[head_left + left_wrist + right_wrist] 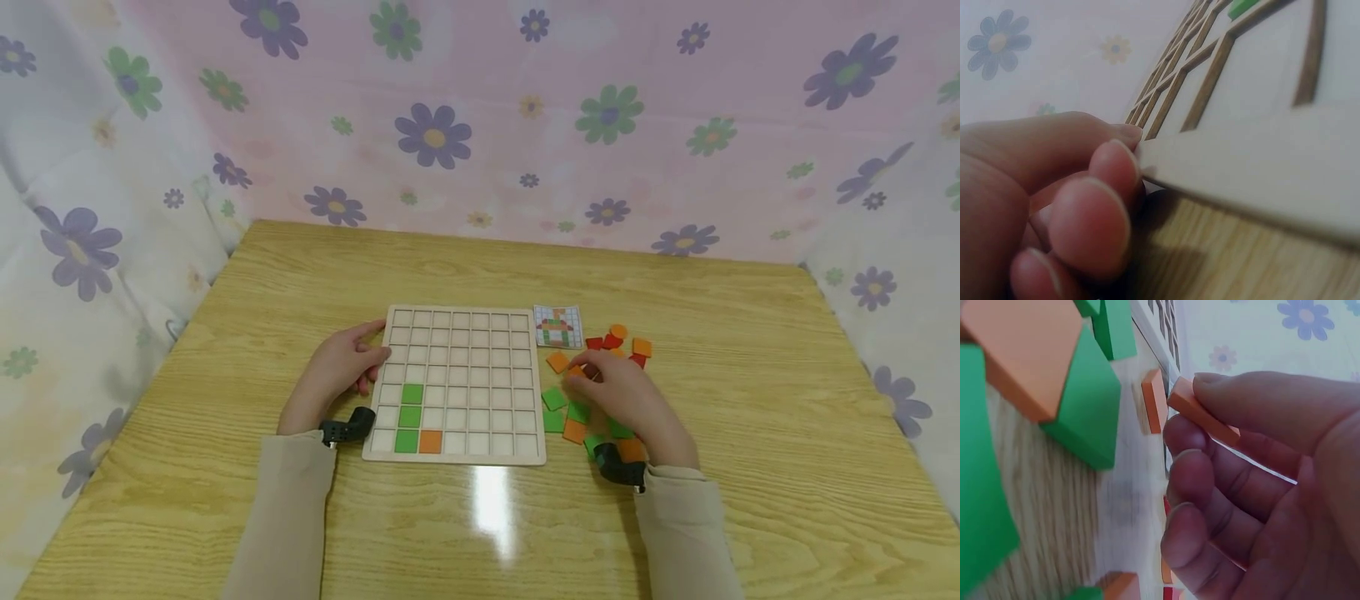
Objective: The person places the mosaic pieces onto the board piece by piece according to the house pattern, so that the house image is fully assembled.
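right hand (618,387) pinches an orange tile (1202,411) between thumb and finger; loose tiles (553,422) lie beside it, apparently for easy reach. left hand (339,363), fingers relaxed, touches the board (457,459) just to its right, presumably to steady it.

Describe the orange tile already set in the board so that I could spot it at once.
On the wooden table, find the pale grid board. In its bottom row, nearest the person, the orange tile fills the third square from the left. It is the only orange one in the grid; the three green tiles there stand in a column just to its left.
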